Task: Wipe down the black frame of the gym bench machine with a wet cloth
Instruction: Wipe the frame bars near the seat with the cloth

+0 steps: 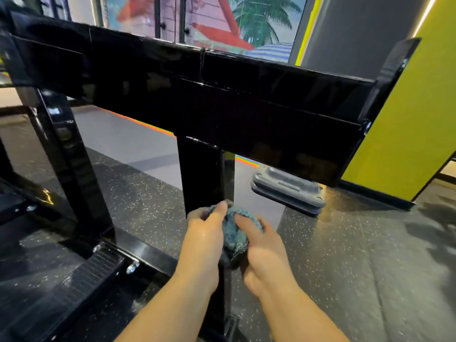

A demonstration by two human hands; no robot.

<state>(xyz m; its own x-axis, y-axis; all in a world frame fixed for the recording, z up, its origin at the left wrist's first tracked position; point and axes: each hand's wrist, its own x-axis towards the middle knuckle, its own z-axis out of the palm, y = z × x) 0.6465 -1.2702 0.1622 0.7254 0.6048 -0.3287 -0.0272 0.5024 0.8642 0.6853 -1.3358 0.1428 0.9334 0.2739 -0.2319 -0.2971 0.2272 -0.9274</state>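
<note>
Evidently the cloth, a blue-grey wad held low in front of the centre post of the black frame, is soft, light and probably wet, so it should squash to any shape and is best gripped as a bunch with a flat face left free for the steel. Both hands hold it: the left hand has its fingers curled over the top, and the right hand pinches its other side with bent fingers.
</note>
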